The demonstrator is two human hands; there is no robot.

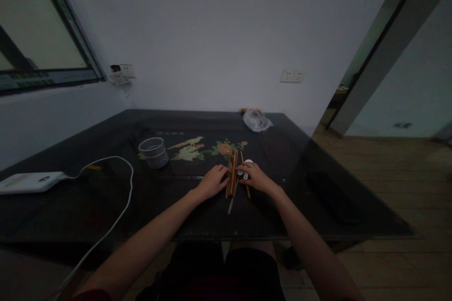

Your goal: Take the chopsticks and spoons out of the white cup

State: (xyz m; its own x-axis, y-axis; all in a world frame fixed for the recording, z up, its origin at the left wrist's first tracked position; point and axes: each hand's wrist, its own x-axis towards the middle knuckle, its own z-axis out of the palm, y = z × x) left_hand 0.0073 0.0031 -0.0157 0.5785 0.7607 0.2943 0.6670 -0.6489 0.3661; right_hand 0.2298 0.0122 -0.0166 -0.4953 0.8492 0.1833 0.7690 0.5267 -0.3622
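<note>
Several brown wooden chopsticks point(233, 179) lie roughly lengthwise on the dark table, in a loose bundle between my hands. From the left, my left hand point(213, 182) has its bent fingers and thumb closed against the bundle's side. On the other side, my right hand point(260, 179) curls its fingers and thumb around a small white spoon point(246, 175), partly covered by the fingers. A metal utensil with a thin handle point(230, 206) slants towards me below the bundle; its upper end is hard to make out. One chopstick point(248, 193) lies apart, under the right fingers.
A clear plastic tub point(154, 153) stands left of my hands. Further left lies a white power bank point(31, 182) with a white cable point(131, 183) running off the front edge. A crumpled plastic bag point(257, 121) sits by the wall. At right is a dark flat object point(334, 197).
</note>
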